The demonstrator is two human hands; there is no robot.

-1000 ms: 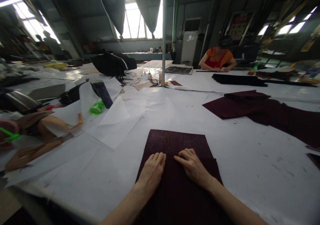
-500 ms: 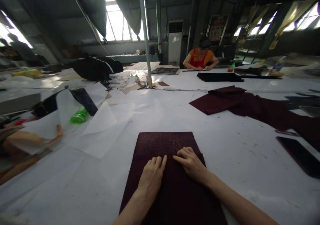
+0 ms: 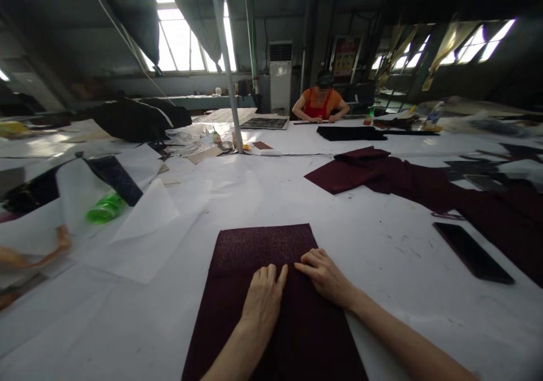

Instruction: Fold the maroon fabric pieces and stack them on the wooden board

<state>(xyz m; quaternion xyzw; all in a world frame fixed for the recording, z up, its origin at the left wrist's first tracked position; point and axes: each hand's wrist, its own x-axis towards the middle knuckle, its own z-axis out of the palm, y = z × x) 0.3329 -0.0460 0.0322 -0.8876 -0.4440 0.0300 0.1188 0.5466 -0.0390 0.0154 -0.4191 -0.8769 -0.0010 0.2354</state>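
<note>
A dark maroon piece of cloth point(image 3: 237, 307) lies flat in front of me, with a speckled, shinier band point(image 3: 263, 242) across its far end. A fold or seam line runs along the near side of that band. My left hand point(image 3: 265, 296) rests palm down on the cloth, its fingers stretched forward and the tips at this line. Close to its right, my right hand point(image 3: 324, 276) touches the same line near the cloth's right edge, fingers bent and partly apart. A small gap separates the two hands' fingertips.
More maroon cloth point(image 3: 382, 174) lies crumpled at the right, beside a phone point(image 3: 473, 251). Translucent paper sheets point(image 3: 144, 234) and a green bottle point(image 3: 105, 208) are at the left, near another person's hand point(image 3: 63, 239). Across the white table point(image 3: 254, 191) a person point(image 3: 320, 101) works behind black cloth point(image 3: 350, 133).
My view has turned to the right, so the surroundings shift left. Both hands sit slightly farther right on the maroon cloth, their fingertips still at the line.
</note>
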